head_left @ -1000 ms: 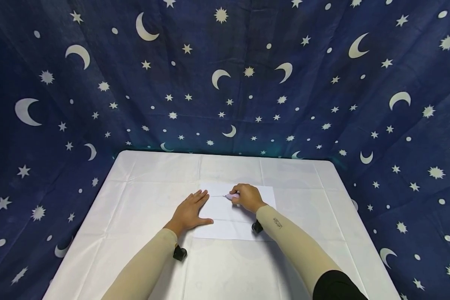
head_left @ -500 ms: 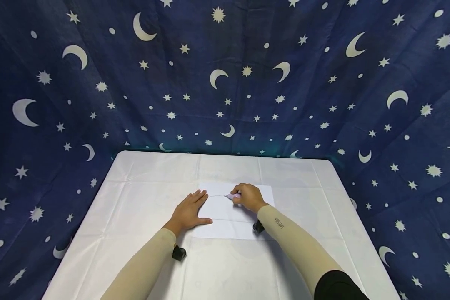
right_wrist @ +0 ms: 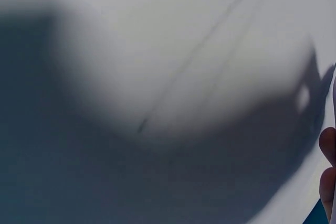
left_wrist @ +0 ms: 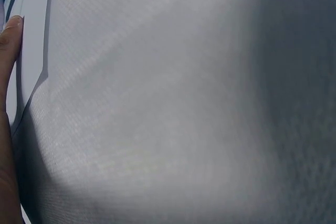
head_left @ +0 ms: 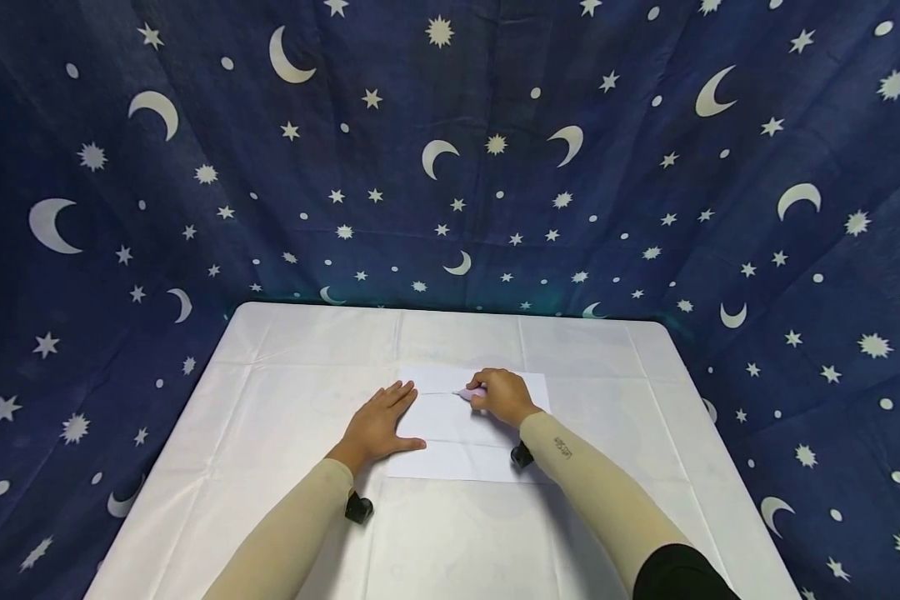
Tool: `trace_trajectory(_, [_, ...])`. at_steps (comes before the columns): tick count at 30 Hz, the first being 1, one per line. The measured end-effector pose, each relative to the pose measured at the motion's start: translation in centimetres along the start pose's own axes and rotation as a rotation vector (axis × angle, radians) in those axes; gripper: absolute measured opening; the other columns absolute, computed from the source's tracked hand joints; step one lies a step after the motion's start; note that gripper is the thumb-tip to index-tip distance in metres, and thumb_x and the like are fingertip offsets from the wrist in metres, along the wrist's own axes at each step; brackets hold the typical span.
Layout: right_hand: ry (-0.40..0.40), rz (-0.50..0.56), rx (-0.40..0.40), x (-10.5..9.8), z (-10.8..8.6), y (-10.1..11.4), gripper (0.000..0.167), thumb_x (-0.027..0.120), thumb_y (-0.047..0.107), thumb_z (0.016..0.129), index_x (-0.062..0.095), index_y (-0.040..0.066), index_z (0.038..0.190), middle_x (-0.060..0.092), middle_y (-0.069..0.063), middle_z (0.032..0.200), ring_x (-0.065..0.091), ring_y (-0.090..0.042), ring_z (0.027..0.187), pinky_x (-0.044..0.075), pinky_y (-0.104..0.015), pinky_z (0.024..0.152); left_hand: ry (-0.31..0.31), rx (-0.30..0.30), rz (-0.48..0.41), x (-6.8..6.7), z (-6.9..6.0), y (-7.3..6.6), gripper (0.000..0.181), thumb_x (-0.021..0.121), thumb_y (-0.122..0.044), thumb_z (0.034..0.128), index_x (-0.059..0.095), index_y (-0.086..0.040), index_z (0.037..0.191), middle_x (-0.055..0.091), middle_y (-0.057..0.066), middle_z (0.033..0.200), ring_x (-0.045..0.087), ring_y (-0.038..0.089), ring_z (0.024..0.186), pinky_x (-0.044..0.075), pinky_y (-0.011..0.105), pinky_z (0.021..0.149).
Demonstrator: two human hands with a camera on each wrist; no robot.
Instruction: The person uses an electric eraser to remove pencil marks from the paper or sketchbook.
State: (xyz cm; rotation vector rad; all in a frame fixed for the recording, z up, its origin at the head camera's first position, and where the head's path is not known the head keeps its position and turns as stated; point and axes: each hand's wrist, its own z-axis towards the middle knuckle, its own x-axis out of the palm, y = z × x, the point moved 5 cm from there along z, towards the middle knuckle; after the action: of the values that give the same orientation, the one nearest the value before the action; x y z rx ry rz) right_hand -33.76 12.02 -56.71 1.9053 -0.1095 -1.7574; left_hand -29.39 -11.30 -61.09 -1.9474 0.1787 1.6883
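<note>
A white sheet of paper (head_left: 450, 460) lies on the white-covered table. My left hand (head_left: 377, 423) rests on its left side with fingers straight and thumb spread; the thumb (left_wrist: 11, 38) shows at the left edge in the left wrist view. Between the fingers and thumb of my right hand (head_left: 507, 397) is a short, fat lilac tool (head_left: 470, 393) with a thin point; whether it is a pen or a craft knife I cannot tell. The point touches or nearly touches the paper at the right end of a thin line (head_left: 437, 393). Curled fingertips (right_wrist: 326, 184) show in the right wrist view.
The white tablecloth (head_left: 307, 358) has fold creases and surrounds the sheet. Dark blue curtains (head_left: 390, 167) with moons and stars stand behind the table and on both sides. A small black camera sits on each wrist.
My right hand has slid slightly to the right with the lilac tool, and the thin line behind its point is longer. The left hand has stayed put.
</note>
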Motion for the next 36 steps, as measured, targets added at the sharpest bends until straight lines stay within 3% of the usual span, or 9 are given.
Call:
trace_trajectory(7, [-0.005,0.004,0.006,-0.3,-0.2,-0.6,0.021,0.083,0.018,0.077,0.077,0.018,0.097,0.074,0.002,0.102,0.066,-0.016,0.091,0.054,-0.036,0.085,0.012,-0.005,-0.004,0.1,0.0,0.1,0.105,0.060,-0.078,0.0766,0.031,-0.016,0.156,0.022,-0.002,0.164,0.015,0.019,0.152,0.015,0.041,0.124])
trace_trajectory(13, [-0.003,0.003,-0.007,0.2,0.1,-0.2,0.021,0.083,0.019,0.077,0.077,0.018,0.097,0.073,0.004,0.102,0.066,-0.013,0.090,0.054,-0.035,0.084,-0.026,0.018,-0.020,-0.1,-0.1,-0.1,0.102,0.064,-0.074,0.0767,0.036,-0.013,0.154,0.028,0.001,0.162,0.020,0.022,0.151,0.019,0.045,0.123])
trace_trajectory(24, [0.008,0.008,0.004,0.0,0.2,0.2,0.021,0.082,0.018,0.078,0.077,0.017,0.098,0.073,0.003,0.102,0.066,-0.014,0.090,0.054,-0.035,0.084,0.020,-0.003,0.020,0.1,0.1,0.3,0.104,0.057,-0.079,0.0772,0.029,-0.017,0.156,0.020,-0.004,0.164,0.014,0.018,0.152,0.014,0.040,0.124])
trace_trajectory(36, [-0.011,0.003,-0.003,-0.5,-0.6,-0.6,0.021,0.083,0.018,0.076,0.077,0.017,0.096,0.074,0.002,0.103,0.066,-0.016,0.091,0.055,-0.036,0.085,-0.013,0.008,-0.012,0.2,0.0,0.1,0.103,0.061,-0.076,0.0769,0.034,-0.015,0.155,0.025,-0.001,0.163,0.018,0.021,0.152,0.016,0.042,0.124])
